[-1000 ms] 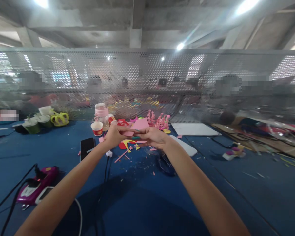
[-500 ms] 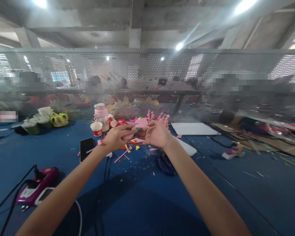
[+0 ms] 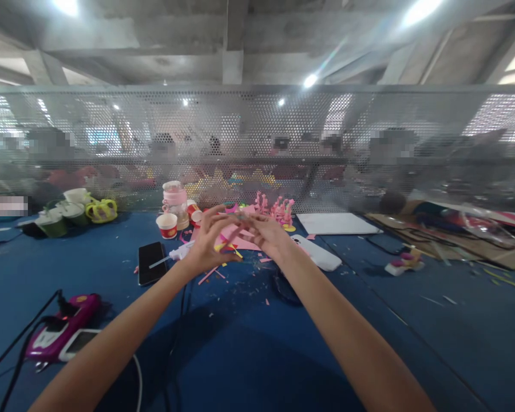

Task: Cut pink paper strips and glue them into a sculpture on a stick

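Note:
My left hand (image 3: 213, 240) is raised over the scraps at the middle of the table, its fingers spread and curved, with nothing visible in it. Close beside it, my right hand (image 3: 266, 232) has its fingers pinched together; whatever they hold is too small and blurred to name. Pink paper (image 3: 251, 242) lies beneath and behind the hands, with yellow and red pieces near it. Behind my right hand stand pink flower-like paper pieces (image 3: 283, 210). A white glue gun (image 3: 181, 252) lies left of my left hand.
A black phone (image 3: 151, 263), a paper cup (image 3: 167, 226) and a pink-topped bottle (image 3: 175, 203) stand or lie left of the hands. A purple power strip (image 3: 64, 329) is at lower left. White phone-like object (image 3: 321, 254) and white board (image 3: 339, 223) lie right. Perforated screen (image 3: 249, 126) behind.
The pink paper held between my hands is now down on the table. My left hand has opened and spread its fingers, and the glue gun beside it shows more.

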Action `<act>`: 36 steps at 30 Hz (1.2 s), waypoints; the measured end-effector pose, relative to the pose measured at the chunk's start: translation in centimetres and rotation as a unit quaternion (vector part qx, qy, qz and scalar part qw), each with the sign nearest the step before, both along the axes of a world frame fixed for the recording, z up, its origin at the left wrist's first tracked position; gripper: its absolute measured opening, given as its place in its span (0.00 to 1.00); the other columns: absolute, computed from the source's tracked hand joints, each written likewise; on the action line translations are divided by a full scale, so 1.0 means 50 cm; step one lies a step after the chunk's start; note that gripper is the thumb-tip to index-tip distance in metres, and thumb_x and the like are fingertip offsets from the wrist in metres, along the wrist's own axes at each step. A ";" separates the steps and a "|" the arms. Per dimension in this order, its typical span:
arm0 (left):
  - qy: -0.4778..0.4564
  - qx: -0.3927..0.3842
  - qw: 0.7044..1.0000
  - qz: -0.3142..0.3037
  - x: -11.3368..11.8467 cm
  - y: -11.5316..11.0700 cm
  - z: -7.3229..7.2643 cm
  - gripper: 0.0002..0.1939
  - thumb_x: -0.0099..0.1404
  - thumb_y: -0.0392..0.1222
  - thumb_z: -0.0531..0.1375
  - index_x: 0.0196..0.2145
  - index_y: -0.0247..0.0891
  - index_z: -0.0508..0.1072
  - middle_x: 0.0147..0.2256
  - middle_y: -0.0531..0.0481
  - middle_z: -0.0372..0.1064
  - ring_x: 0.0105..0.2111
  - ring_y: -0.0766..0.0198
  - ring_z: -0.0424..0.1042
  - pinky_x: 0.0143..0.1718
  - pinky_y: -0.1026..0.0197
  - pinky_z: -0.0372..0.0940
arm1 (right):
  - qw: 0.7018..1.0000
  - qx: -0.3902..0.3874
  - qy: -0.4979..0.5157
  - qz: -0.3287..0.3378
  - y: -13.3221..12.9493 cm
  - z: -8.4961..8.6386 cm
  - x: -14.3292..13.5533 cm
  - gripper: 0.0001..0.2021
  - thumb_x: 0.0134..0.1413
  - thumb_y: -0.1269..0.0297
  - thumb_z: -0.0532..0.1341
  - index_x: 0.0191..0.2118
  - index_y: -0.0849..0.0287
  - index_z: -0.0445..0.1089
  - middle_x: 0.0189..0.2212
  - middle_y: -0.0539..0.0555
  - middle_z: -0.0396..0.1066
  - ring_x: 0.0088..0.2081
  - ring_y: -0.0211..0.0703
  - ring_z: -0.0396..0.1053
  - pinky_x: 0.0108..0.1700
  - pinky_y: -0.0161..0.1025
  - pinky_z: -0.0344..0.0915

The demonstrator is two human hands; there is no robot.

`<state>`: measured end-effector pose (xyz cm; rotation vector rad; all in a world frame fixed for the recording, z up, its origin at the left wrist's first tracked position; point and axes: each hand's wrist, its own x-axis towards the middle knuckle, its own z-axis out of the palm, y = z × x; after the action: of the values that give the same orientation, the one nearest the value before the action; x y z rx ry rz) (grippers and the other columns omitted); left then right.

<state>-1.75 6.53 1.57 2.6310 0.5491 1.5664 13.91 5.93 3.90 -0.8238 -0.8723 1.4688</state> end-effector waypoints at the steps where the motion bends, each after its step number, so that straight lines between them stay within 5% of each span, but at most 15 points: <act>1: -0.058 -0.057 0.997 -0.012 0.005 -0.003 -0.002 0.37 0.40 0.46 0.67 0.48 0.43 0.56 0.52 0.40 0.49 0.48 0.53 0.61 0.40 0.49 0.66 | 1.000 0.008 -0.007 -0.002 0.002 -0.001 0.002 0.06 0.36 0.70 0.66 0.20 0.59 0.67 0.25 0.51 0.70 0.37 0.42 0.66 0.36 0.40 0.63; 5: -0.164 -0.278 0.947 -0.009 0.019 -0.007 0.003 0.35 0.42 0.41 0.66 0.45 0.41 0.52 0.48 0.40 0.52 0.39 0.60 0.67 0.33 0.55 0.69 | 0.995 0.038 -0.087 -0.003 0.006 -0.005 0.002 0.06 0.35 0.66 0.66 0.19 0.58 0.67 0.25 0.51 0.70 0.37 0.43 0.66 0.34 0.40 0.62; 10: -0.012 -0.527 0.838 -0.141 0.011 -0.003 0.019 0.25 0.45 0.38 0.65 0.41 0.37 0.62 0.34 0.47 0.66 0.36 0.61 0.68 0.39 0.55 0.63 | 0.985 0.077 -0.153 0.009 0.001 -0.005 -0.001 0.08 0.30 0.68 0.68 0.15 0.58 0.67 0.17 0.46 0.65 0.24 0.35 0.63 0.30 0.36 0.59; 15: 0.048 -0.612 0.741 -0.272 -0.009 0.002 0.016 0.14 0.45 0.43 0.65 0.29 0.34 0.71 0.29 0.50 0.68 0.31 0.66 0.67 0.39 0.60 0.62 | 0.976 0.087 -0.147 0.132 -0.009 -0.001 0.004 0.11 0.25 0.60 0.70 0.17 0.57 0.68 0.19 0.47 0.67 0.24 0.34 0.64 0.32 0.36 0.60; 20: -0.054 -0.669 0.673 -0.311 -0.024 0.012 0.012 0.16 0.41 0.47 0.67 0.25 0.34 0.70 0.24 0.53 0.65 0.28 0.68 0.66 0.35 0.60 0.64 | 0.974 0.088 -0.105 0.178 -0.004 -0.001 0.013 0.13 0.27 0.56 0.69 0.17 0.56 0.68 0.20 0.46 0.67 0.27 0.33 0.64 0.35 0.35 0.61; 26: -0.137 -0.657 0.694 -0.261 -0.037 0.026 0.024 0.17 0.43 0.47 0.66 0.15 0.35 0.62 0.13 0.58 0.55 0.16 0.74 0.56 0.19 0.69 0.57 | 0.966 0.089 -0.133 0.203 -0.003 -0.005 0.023 0.10 0.33 0.57 0.67 0.20 0.56 0.68 0.22 0.47 0.67 0.28 0.35 0.64 0.30 0.34 0.62; 36: -0.153 -0.654 0.726 -0.147 -0.033 0.021 0.051 0.08 0.52 0.35 0.59 0.18 0.34 0.66 0.16 0.55 0.60 0.17 0.74 0.59 0.19 0.68 0.55 | 0.961 0.054 -0.183 0.202 -0.003 -0.005 0.021 0.20 0.41 0.45 0.58 0.20 0.61 0.68 0.21 0.52 0.69 0.27 0.39 0.66 0.32 0.39 0.62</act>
<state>-3.39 7.57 4.12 1.2483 0.7481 0.8515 14.98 5.75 3.63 -0.8851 -1.4555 1.6252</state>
